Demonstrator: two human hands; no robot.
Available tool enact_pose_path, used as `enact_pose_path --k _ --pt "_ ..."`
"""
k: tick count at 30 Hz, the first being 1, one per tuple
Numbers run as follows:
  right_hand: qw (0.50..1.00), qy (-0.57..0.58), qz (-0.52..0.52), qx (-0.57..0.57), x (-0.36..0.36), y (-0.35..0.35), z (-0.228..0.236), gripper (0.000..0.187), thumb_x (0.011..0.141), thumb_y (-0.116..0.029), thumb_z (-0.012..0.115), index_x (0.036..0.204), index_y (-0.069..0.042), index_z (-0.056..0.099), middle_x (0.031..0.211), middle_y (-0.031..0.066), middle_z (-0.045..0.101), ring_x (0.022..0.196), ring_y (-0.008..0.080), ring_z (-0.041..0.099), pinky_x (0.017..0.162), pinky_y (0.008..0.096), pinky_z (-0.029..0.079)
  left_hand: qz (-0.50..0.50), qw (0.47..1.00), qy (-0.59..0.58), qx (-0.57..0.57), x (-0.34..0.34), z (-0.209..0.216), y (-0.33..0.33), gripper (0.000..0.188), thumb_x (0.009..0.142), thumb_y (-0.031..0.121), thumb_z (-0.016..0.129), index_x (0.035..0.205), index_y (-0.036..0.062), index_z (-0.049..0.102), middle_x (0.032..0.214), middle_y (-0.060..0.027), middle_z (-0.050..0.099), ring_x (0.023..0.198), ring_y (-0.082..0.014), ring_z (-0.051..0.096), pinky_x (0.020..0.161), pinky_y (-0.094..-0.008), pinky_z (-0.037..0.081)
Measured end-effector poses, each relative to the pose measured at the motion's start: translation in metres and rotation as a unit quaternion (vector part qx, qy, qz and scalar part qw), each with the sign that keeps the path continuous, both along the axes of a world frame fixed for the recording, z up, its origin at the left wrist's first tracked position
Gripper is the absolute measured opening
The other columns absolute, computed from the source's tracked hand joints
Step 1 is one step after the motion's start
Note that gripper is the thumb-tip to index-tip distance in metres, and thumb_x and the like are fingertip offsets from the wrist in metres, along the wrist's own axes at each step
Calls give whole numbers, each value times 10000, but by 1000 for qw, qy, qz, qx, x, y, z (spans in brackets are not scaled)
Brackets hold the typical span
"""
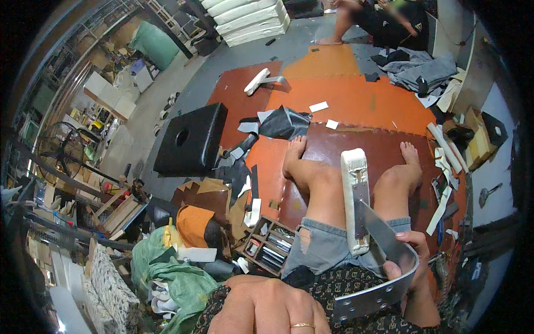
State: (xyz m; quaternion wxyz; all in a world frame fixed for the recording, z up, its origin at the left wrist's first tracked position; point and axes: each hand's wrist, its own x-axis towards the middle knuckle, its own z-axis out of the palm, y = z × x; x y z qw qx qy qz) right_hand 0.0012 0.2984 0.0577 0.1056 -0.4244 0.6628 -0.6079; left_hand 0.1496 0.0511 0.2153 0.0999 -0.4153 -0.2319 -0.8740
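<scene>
My right hand [414,259] is closed around a bent flat metal bracket [389,228] at the lower right. Screwed to the upper end of this bracket is a long white padded armrest [354,183], standing up between my knees. Several holes or screws show in the bracket's lower, free end. Close to the lower edge is my left hand [267,306], with its back showing and a ring on one finger. Its fingertips run out of the picture, so whatever they touch is hidden.
A similar white armrest [257,82] with a bracket lies farther off on the orange mat. Left of my legs are a black padded panel [192,139] with a hole, leather scraps [283,123] and a wooden toolbox [271,245]. Another person [384,22] sits at the far right.
</scene>
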Motion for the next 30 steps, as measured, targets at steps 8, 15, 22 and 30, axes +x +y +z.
enact_pose_path --k 8,15,22,30 --pt "996 -77 5 -41 6 -6 -4 585 849 -79 776 1351 -40 479 1177 133 618 1069 213 639 951 365 521 41 999 20 -1 -11 5 -4 77 985 11 688 930 -8 637 635 -116 561 496 -215 469 734 -475 578" --pt "995 -77 -57 -25 10 -2 -8 615 873 -217 805 1359 -71 459 1071 93 632 859 173 628 762 309 506 -16 995 102 12 -35 -3 -9 53 1019 74 646 1009 23 642 653 -130 592 494 -215 486 711 -461 567" --pt "990 -128 -22 -63 7 -4 -11 568 889 -126 804 1367 -38 512 1192 117 638 962 177 639 838 326 534 380 877 -221 -193 -42 -64 -11 151 1030 59 557 1120 7 667 780 -65 666 606 -103 535 568 -266 410" --pt "999 3 -40 -15 -47 -28 33 590 898 -280 797 1382 30 666 1100 154 791 927 203 773 862 352 595 422 644 -50 -636 -103 -131 -12 764 935 114 705 1602 5 350 1524 -262 500 1388 -421 530 1192 -513 404"
